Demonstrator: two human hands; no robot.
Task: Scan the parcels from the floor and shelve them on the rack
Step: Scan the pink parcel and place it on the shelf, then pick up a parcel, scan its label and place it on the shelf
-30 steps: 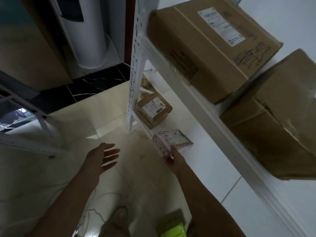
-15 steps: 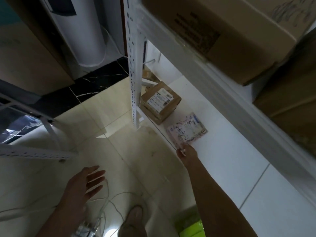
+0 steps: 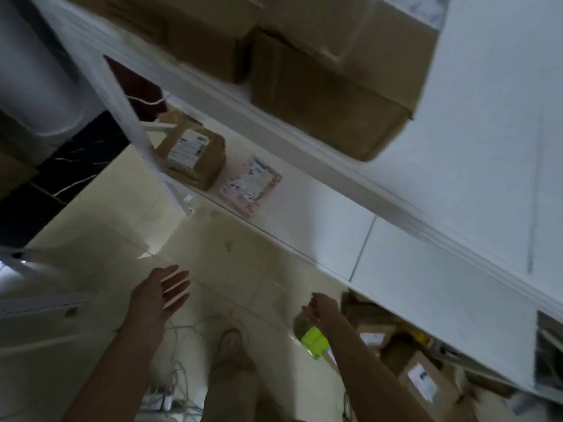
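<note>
The left hand (image 3: 160, 295) hangs over the floor (image 3: 100, 263) with its fingers straight and spread, holding nothing, much as it did half a second ago. Further right, a small brown box (image 3: 195, 159) stands on the rack's lower shelf (image 3: 304, 214) by the white post (image 3: 128, 117). Just beside it lies the pink parcel (image 3: 251, 187), flat with its label up. Its long axis runs front to back across the shelf, one short end at the front lip and the other pointing inward. Half a second ago the right hand (image 3: 321, 309) touched that near end. Now it has let go and drawn back, well apart from the parcel. Its fingers are loosely bent and empty, and it hangs above a yellow-green item (image 3: 315, 344) on the floor.
</note>
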